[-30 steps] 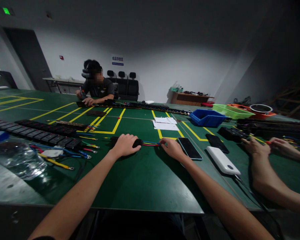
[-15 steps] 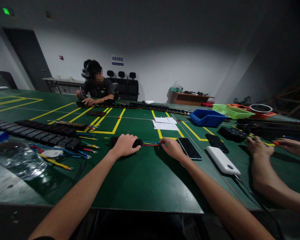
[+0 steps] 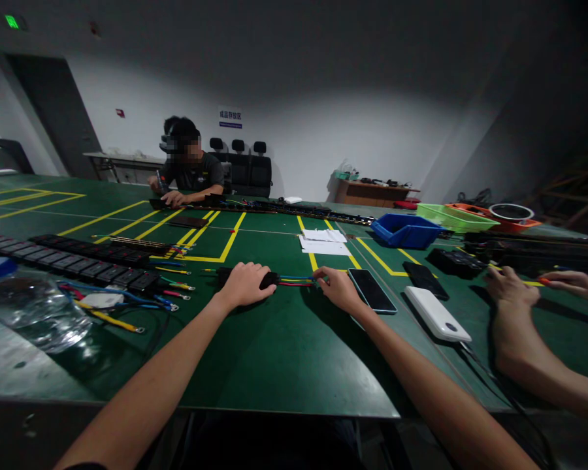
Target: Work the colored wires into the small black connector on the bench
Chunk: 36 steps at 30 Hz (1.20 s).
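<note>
My left hand (image 3: 245,285) is closed over a black block (image 3: 222,277) lying on the green table (image 3: 269,365), covering most of it. Blue, yellow and red wires (image 3: 294,281) run out of the block's right end. At their far end my right hand (image 3: 337,287) pinches the wires between thumb and fingers; the tips it holds are hidden. Thin wire ends also stick out left of the block. Just right of my right hand lies a phone (image 3: 372,291).
On the left are rows of black modules (image 3: 78,264) with lugged cables and a water bottle (image 3: 32,307). To the right lie a white power bank (image 3: 436,314), a blue bin (image 3: 406,231) and a co-worker's hands (image 3: 512,288). Another person (image 3: 196,173) sits across the table.
The wires between my hands have shifted slightly and spread a little apart. Both my hands stay almost where they were. The co-worker's hands at right moved slightly.
</note>
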Motion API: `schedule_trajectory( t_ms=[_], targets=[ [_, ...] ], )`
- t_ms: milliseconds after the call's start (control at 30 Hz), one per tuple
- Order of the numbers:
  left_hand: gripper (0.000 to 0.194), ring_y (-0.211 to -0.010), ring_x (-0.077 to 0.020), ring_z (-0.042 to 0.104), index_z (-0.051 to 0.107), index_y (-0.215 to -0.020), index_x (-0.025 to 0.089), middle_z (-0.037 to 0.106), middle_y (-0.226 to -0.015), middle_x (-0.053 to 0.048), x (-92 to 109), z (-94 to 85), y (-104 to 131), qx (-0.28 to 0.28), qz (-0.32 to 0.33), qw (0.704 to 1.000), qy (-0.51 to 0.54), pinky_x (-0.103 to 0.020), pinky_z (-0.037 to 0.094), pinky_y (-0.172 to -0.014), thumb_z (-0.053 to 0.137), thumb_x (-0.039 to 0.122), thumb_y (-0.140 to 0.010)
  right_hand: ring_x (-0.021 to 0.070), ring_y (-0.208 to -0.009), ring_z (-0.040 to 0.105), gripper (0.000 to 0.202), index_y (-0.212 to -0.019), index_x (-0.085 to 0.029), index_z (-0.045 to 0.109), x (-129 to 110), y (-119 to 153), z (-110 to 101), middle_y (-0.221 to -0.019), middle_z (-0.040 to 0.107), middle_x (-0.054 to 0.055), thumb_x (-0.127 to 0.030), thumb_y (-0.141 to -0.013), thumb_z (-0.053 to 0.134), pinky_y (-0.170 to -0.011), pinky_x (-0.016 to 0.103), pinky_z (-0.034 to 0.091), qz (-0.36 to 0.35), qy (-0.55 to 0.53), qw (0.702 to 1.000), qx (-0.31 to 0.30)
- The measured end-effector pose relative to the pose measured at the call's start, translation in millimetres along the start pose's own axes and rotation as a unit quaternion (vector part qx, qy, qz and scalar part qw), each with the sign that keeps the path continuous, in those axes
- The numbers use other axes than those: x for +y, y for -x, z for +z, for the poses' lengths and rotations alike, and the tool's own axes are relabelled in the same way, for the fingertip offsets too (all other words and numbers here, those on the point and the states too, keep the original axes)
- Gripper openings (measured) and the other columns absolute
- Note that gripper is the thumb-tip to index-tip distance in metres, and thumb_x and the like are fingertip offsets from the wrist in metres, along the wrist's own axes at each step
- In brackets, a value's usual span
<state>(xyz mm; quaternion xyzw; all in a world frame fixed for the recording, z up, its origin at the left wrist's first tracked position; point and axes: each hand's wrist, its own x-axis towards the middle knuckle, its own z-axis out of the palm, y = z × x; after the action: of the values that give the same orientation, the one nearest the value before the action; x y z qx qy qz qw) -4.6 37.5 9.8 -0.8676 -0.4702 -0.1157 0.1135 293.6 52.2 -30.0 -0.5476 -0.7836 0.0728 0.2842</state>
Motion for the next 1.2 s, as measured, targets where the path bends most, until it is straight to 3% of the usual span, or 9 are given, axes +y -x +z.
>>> schedule_trajectory(
  t_ms=[533,1200],
  targets=[
    [0.051,-0.093,-0.0274,0.065,0.067,-0.111,0.021,0.071,-0.102,-0.01,0.3,-2.3,0.3,-0.003,0.0,1.0,0.013,-0.038,0.043,-0.079,0.044,0.062,-0.094,0.0192,-0.094,0.068,0.026,-0.105,-0.025,0.071,-2.4,0.9,-3.0,-0.104,0.076,0.002,-0.015,-0.089,0.054,-0.079,0.028,0.048,-0.004,0.011,1.0,-0.012],
    [0.049,-0.092,-0.0267,0.065,0.066,-0.111,0.02,0.072,-0.102,-0.01,1.1,-2.6,0.0,0.0,-0.001,1.0,0.002,-0.038,0.044,-0.079,0.045,0.061,-0.094,0.0193,-0.092,0.069,0.022,-0.104,-0.025,0.07,-5.8,1.6,-5.8,-0.103,0.075,0.002,-0.016,-0.09,0.055,-0.078,0.028,0.049,-0.004,0.015,1.0,-0.012]
  ],
)
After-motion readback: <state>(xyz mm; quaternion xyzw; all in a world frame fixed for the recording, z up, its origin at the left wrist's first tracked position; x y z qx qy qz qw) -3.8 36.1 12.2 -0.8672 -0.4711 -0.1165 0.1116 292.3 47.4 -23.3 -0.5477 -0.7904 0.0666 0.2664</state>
